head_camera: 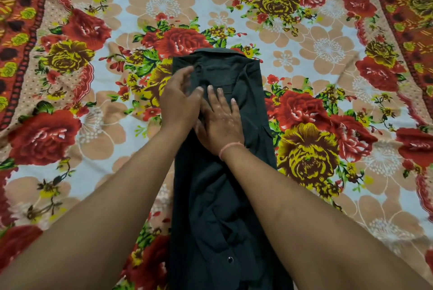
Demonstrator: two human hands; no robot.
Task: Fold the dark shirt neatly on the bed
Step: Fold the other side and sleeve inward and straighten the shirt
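Floral bedsheet (304,31) — hands flat on shirt (246,83)

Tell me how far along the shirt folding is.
Done: the dark shirt lies on the floral bedsheet as a long narrow strip, sides apparently folded in, collar at the far end. In hand: the left hand and right hand rest flat on its upper part, seemingly smoothing it; neither has a grip on the cloth. Left: the near half is wrinkled, and the lengthwise fold is not yet made.

Dark shirt (243,102): matt cloth, creased. Bedsheet (328,60): printed floral cloth, matt.
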